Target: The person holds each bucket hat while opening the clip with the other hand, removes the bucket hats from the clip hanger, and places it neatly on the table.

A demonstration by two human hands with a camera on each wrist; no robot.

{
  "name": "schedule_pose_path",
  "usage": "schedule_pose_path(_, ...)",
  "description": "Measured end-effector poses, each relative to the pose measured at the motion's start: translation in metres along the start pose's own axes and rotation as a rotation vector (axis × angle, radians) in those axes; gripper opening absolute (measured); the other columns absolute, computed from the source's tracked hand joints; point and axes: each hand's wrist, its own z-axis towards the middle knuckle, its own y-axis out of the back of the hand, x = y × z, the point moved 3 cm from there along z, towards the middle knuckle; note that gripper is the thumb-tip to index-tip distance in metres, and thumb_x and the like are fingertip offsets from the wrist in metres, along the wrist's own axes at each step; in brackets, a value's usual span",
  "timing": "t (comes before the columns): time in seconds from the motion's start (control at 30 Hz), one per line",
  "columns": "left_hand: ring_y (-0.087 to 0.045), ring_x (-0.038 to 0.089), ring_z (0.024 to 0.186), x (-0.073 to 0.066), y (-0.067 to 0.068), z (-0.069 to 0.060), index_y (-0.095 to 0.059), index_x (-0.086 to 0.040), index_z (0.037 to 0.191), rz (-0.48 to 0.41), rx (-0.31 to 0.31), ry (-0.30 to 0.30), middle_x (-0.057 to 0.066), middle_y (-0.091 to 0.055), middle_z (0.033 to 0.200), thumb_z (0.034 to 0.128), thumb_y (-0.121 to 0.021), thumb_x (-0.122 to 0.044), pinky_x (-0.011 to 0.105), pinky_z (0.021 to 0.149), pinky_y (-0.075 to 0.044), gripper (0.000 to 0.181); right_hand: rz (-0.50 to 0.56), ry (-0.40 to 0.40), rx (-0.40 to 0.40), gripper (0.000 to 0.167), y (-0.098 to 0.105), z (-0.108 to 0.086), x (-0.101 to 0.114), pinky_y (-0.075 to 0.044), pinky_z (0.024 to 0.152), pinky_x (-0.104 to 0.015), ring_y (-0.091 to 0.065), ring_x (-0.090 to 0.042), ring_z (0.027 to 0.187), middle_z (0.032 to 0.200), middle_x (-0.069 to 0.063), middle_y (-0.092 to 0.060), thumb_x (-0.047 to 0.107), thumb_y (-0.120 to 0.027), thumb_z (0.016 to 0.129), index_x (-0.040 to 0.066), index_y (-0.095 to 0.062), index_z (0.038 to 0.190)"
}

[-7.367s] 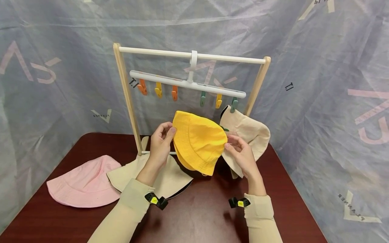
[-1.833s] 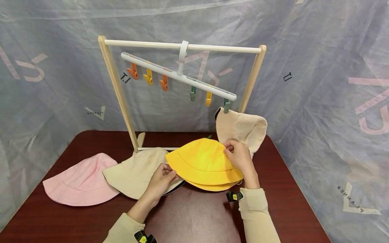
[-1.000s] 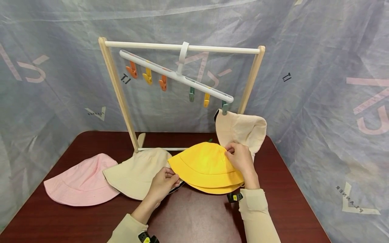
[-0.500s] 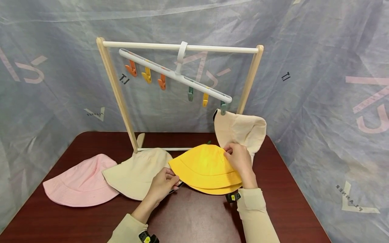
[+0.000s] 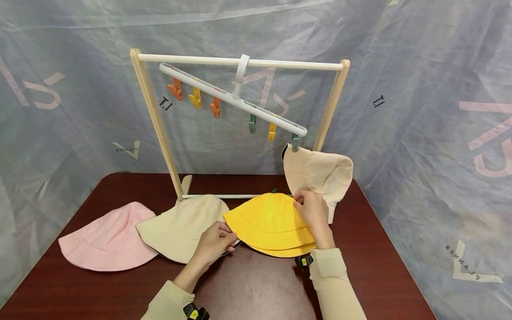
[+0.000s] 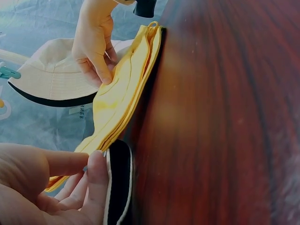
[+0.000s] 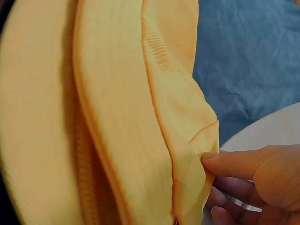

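A yellow bucket hat (image 5: 272,224) lies folded flat near the table's middle, its brim toward me. My left hand (image 5: 216,242) pinches the left tip of its brim between thumb and fingers, as the left wrist view shows. At the crown's right side, my right hand (image 5: 314,213) pinches the cloth; the right wrist view shows that thumb (image 7: 234,164) pressed on the fabric. Behind my right hand, a cream hat (image 5: 320,171) hangs from a green clip (image 5: 295,143). A beige hat (image 5: 188,226) with a dark lining lies partly under my left hand.
A pink bucket hat (image 5: 110,240) lies at the left, touching the beige one. Above stands a wooden rack (image 5: 158,120) carrying a white hanger (image 5: 212,91), tilted down to the right. Several clips, such as an orange clip (image 5: 175,90), hang along it.
Earlier both hands held the yellow hat raised before the rack; it is now down on the table, turned brim toward me. Over the last second it slid slightly toward me. The hanger tilts more.
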Motion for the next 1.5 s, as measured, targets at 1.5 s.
schedule_pose_path(1.5, -0.071, 0.019, 0.067, 0.003, 0.001, 0.001, -0.057, 0.002, 0.106, 0.035, 0.009, -0.025, 0.016, -0.073, 0.087, 0.0968, -0.075, -0.004, 0.033, 0.062, -0.063, 0.021, 0.055, 0.078, 0.072, 0.013, -0.02, 0.0, -0.003, -0.06, 0.082, -0.05, -0.07, -0.035, 0.091, 0.098, -0.019, -0.075, -0.003, -0.075, 0.093, -0.002, -0.081, 0.104)
